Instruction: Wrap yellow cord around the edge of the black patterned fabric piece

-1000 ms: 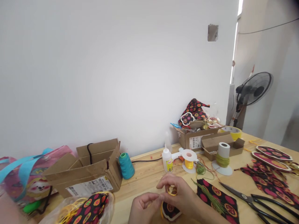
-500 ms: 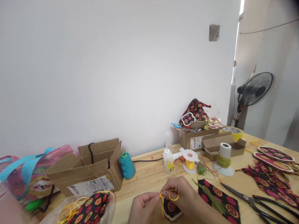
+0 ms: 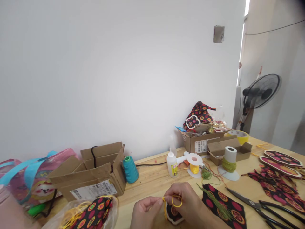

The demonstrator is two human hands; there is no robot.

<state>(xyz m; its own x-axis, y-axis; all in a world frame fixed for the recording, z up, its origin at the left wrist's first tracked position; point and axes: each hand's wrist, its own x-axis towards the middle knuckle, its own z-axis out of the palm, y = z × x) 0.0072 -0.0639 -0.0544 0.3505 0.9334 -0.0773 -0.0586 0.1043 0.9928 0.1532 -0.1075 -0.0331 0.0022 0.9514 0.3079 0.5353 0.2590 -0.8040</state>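
Observation:
At the bottom middle, my left hand (image 3: 147, 212) pinches a yellow cord (image 3: 165, 208) between thumb and forefinger. My right hand (image 3: 184, 198) is closed close beside it, gripping the same cord, with a loop of it curling over the fingers. Below the fingers shows a dark patterned fabric piece (image 3: 173, 213) with a pale scalloped border, partly covered by my right hand. Just right of my forearm lies a square of dark patterned cloth (image 3: 235, 206) with a bundle of green threads (image 3: 218, 200) across it. Black-handled scissors (image 3: 254, 203) rest beside the cloth.
Behind my hands stand a glue bottle (image 3: 172, 163), a yellow cord spool (image 3: 194, 168) and a green cord spool (image 3: 228, 165). An open cardboard box (image 3: 95, 175), a teal thread cone (image 3: 131, 170) and a bag of fabric pieces (image 3: 92, 211) are to the left. Fabric scraps (image 3: 276, 184) lie right.
Both hands keep their hold on the yellow cord and have hardly moved. The whole view has shifted very slightly.

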